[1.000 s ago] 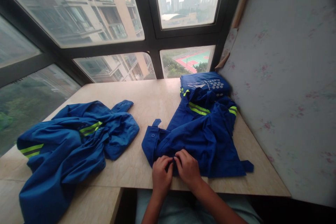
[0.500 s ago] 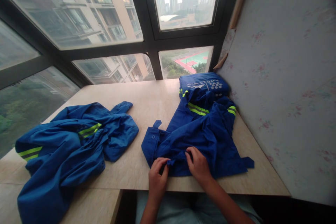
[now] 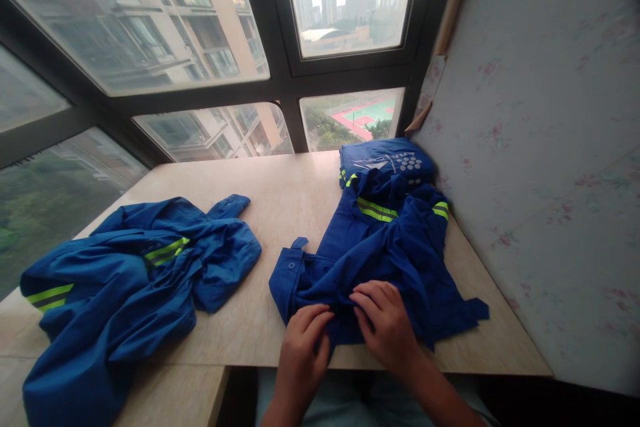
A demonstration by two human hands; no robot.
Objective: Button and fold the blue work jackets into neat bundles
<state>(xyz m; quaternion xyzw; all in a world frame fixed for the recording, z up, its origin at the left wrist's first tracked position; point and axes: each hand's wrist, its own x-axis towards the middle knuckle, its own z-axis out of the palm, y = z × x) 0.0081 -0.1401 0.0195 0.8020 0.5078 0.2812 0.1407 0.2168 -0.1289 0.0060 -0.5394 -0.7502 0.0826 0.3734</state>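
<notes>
A dark blue work jacket [image 3: 385, 253] with yellow-green reflective bands lies spread before me, its hem towards me. My left hand [image 3: 304, 347] is closed on its near edge, left of the middle, fingertips and thumb drawn together on the cloth. A short way to the right, my right hand [image 3: 387, 328] pinches the same edge with curled fingers. What exactly lies between the fingertips is partly hidden by the hands. A tab with a button sticks out at the jacket's left corner, and another tab juts from the right corner.
A second blue jacket [image 3: 125, 280] lies crumpled on the left of the pale tabletop [image 3: 240, 340]. Behind the jacket in front of me sits a folded blue garment [image 3: 387, 159] with a white print. Windows [image 3: 350, 0] border the far side; a papered wall [image 3: 550, 167] stands at right.
Both hands have shifted slightly nearer to me, and the jacket's near edge between them has moved and bunched. The right corner has turned a little. The view has shifted slightly.
</notes>
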